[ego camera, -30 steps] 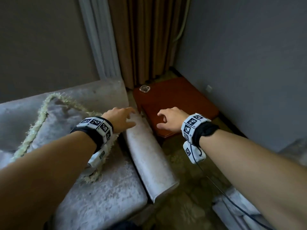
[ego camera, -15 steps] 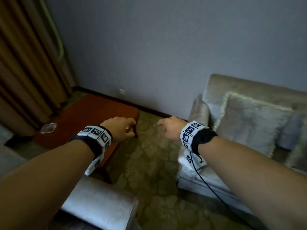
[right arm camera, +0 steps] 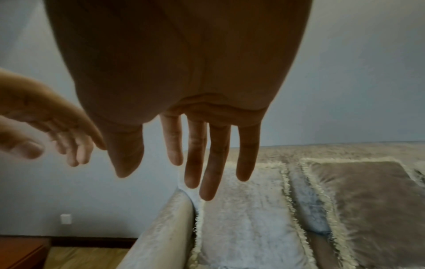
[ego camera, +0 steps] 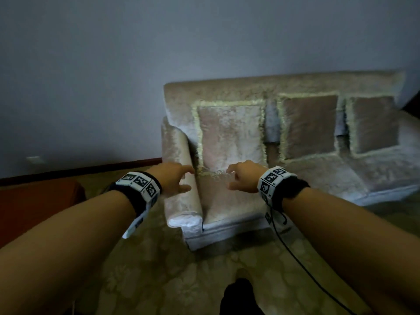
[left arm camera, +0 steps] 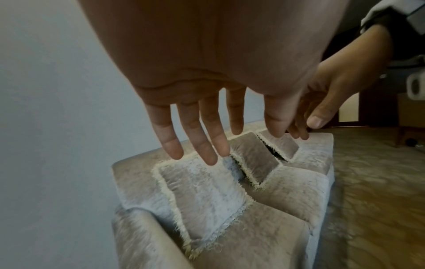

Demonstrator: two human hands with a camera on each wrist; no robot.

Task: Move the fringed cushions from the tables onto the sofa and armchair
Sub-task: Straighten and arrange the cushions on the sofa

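Note:
A pale velvet sofa (ego camera: 227,89) stands against the wall with three fringed cushions leaning on its backrest: one at the left end (ego camera: 229,133), one in the middle (ego camera: 309,126) and one on the right (ego camera: 375,123). My left hand (ego camera: 179,178) hovers over the sofa's left armrest (ego camera: 181,201), fingers loose and empty. My right hand (ego camera: 236,178) hangs in front of the left cushion's lower edge, also empty. The left wrist view shows straight spread fingers (left arm camera: 202,138) above the nearest cushion (left arm camera: 202,196). The right wrist view shows relaxed fingers (right arm camera: 207,163) above that same cushion (right arm camera: 243,218).
A red-brown wooden table (ego camera: 34,201) sits at the left edge. Patterned carpet (ego camera: 159,280) covers the floor between me and the sofa. A black cable (ego camera: 295,258) hangs from my right wrist. A wall socket (ego camera: 34,159) is low on the grey wall.
The view has swung right, from the armchair with its cushion and the side table to the sofa. Both hands stay empty and held out in front.

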